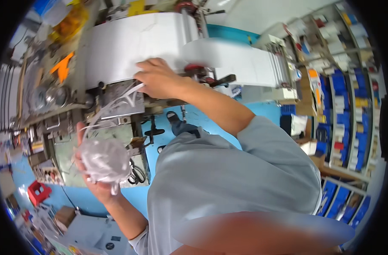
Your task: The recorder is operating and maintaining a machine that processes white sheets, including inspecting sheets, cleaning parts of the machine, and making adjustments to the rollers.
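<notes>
My left hand [98,191] is wrapped round a bunched wad of white strip [104,159], held above a greenish work surface [68,148]. Some of its fingers are hidden behind the wad. A narrow white tail of the strip runs up from it to my right hand [159,80]. There my fingers are closed on the strip, at the near edge of a wide white belt [130,46]. Black-handled scissors [136,174] lie on the greenish surface, close to the wad.
An orange piece [63,68] lies on the machine frame at the upper left. A second white belt [245,63] extends to the right. Shelves hold blue bins [340,110] at the far right. A red plastic stool [39,192] stands on the blue floor.
</notes>
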{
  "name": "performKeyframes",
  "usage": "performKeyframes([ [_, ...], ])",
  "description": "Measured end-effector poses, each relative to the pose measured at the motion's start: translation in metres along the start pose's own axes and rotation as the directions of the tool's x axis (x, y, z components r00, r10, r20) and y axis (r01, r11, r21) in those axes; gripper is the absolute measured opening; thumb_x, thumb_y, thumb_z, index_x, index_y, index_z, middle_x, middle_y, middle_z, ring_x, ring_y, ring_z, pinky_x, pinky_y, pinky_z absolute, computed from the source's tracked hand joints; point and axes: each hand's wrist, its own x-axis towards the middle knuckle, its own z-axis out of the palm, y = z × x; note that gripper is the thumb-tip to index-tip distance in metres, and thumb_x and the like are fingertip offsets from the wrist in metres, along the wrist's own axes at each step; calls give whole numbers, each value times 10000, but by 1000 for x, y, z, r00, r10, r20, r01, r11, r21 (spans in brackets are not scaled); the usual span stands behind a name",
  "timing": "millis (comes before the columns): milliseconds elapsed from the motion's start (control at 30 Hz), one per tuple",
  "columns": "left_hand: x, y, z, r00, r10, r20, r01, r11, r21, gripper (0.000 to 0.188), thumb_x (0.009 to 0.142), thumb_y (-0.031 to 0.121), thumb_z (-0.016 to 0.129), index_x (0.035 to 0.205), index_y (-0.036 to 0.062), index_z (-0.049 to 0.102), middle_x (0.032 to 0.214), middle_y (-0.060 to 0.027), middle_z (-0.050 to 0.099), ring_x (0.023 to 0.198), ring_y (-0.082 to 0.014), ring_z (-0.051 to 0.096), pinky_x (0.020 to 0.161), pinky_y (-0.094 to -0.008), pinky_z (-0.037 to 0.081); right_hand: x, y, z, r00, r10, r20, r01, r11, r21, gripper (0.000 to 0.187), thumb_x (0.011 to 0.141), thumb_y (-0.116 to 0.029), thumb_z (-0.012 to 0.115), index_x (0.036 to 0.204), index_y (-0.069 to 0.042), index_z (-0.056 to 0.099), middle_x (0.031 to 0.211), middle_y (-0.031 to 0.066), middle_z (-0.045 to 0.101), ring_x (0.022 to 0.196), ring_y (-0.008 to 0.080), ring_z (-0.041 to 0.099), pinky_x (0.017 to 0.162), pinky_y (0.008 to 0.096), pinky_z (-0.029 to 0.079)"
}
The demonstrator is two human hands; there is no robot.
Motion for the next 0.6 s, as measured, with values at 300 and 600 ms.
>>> performKeyframes([
  [300,25,-10,30,891,320,321,-261,941,-214,821,905,466,572,1466,20,171,1533,-177,168,1379,-274,275,1115,-413,282,-5,-4,14,954,38,-296,-20,998,63,188,759,-151,702,944,-123,686,1318,132,498,1233,347,413,1045,470,308],
  [600,30,-6,32,912,364,187,-324,922,-214,747,939,454,515,1456,13,205,1495,-196,253,1368,-286,311,1126,-421,280,2,2,21,929,15,-369,35,991,127,118,726,-114,703,839,-140,681,1101,44,614,1176,283,466,1018,458,328],
])
